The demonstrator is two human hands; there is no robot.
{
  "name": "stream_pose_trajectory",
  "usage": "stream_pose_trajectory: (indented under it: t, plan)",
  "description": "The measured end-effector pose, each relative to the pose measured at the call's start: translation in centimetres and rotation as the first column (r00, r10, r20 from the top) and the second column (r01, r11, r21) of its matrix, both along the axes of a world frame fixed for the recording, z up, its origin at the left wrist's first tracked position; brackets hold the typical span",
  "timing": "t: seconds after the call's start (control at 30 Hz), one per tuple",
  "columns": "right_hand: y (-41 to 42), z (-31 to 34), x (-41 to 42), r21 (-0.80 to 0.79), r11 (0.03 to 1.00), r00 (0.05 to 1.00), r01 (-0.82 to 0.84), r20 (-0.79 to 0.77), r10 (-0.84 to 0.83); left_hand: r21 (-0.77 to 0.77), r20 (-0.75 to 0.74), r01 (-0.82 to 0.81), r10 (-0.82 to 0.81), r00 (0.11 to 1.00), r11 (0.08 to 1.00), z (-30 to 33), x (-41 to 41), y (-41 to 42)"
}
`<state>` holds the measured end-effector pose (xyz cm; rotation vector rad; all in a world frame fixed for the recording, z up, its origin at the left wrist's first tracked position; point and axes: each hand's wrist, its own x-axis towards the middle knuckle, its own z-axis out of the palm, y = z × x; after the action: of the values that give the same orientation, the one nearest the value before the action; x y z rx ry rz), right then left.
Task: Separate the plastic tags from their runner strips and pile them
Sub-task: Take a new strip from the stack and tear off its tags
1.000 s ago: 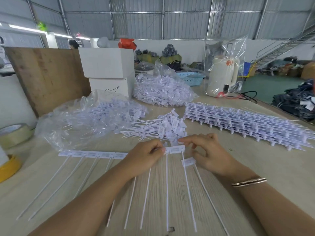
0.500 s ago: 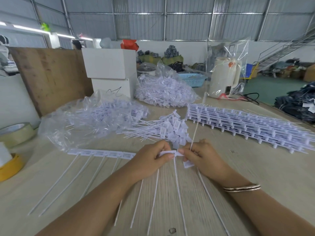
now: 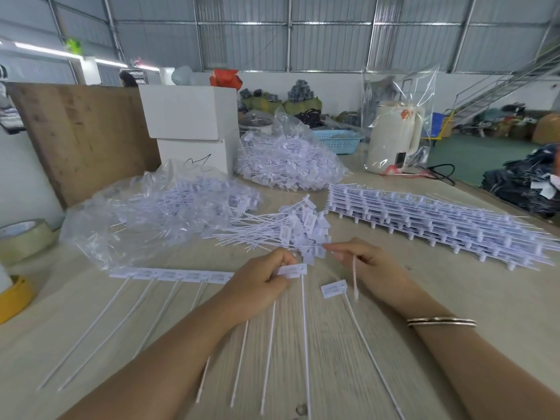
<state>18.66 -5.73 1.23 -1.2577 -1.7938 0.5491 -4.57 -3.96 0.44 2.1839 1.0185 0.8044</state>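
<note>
On the counter [image 3: 454,298], toward the left, lies the runner strip [image 3: 169,274], a row of flat white heads still joined edge to edge, each trailing a long thin tail toward the person. It looks feather-light and springy; the tails would flop and tangle, so the stiff flat heads are the sensible place to take hold. The left hand [image 3: 260,283] does just that, fingers curled and pinching the end tag head [image 3: 292,270] on the strip. Just right of it a freed tag [image 3: 333,288] lies loose on the wood. The right hand [image 3: 363,265] has its fingers curled round a thin white tail [image 3: 354,280], apparently a tag already snapped off. Behind both hands sits the pile of separated tags [image 3: 291,231], near enough for a short toss. Further right, a stack of uncut strips [image 3: 439,225] waits. The joints probably snap with a quick bend, though small heads may slip.
</note>
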Motion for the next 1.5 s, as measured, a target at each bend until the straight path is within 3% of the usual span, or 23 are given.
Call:
stream_pose_trajectory:
  t: [0.17,0.33,0.47,0.57,0.7,0.9,1.03,1.17,1.27,1.37,1.5]
  plan:
    - [-0.1,0.0,-0.1,-0.129,0.978,0.975,-0.167,0.126,0.183,0.096,-0.036,-0.097,0.1,0.994,0.991,-0.1,0.0,0.1]
    - [-0.9,0.6,-0.6,-0.095,0.955,0.959,-0.281,-0.073,0.275,0.215,-0.017,-0.158,0.165,0.986,0.964,-0.2,-0.1,0.1]
    - [-1.2,0.9,-1.1,-0.012,0.983,0.981,-0.183,-0.06,0.182,0.264,-0.034,-0.151,0.165,0.986,0.953,0.0,0.3,-0.1]
    - [-1.4,0.8,-1.8,0.124,0.975,0.976,-0.186,0.134,0.169,0.264,-0.026,-0.121,0.133,0.991,0.957,0.0,0.6,-0.3]
    - [-1.6,0.3,-2.7,0.155,0.96,0.912,-0.231,0.379,0.158,0.241,0.0,-0.075,0.077,0.997,0.968,0.2,0.9,-0.6]
    - [-1.8,0.5,-2.7,0.118,0.972,0.949,-0.202,0.267,0.165,0.171,0.054,-0.059,0.051,0.997,0.984,0.3,1.0,-0.7]
    - [-1.8,0.4,-2.8,0.182,0.96,0.88,-0.211,0.463,0.106,0.117,0.084,-0.03,0.02,0.996,0.993,0.6,0.9,-0.7]
    - [-1.5,0.3,-3.0,0.375,0.912,0.864,-0.167,0.502,-0.048,0.124,0.012,-0.012,0.01,1.0,0.992,0.6,0.9,-1.0]
    - [-1.2,0.1,-2.6,0.374,0.921,0.882,-0.107,0.464,-0.086,0.242,-0.117,-0.12,0.152,0.981,0.963,0.5,0.6,-0.4]
    - [-1.1,-0.1,-2.5,0.36,0.927,0.872,-0.101,0.48,-0.091,0.309,-0.25,-0.113,0.196,0.948,0.944,0.3,0.3,0.2]
    - [-1.1,-0.1,-2.6,0.328,0.94,0.884,-0.092,0.462,-0.075,0.264,-0.183,-0.09,0.142,0.973,0.96,0.0,0.4,0.3]
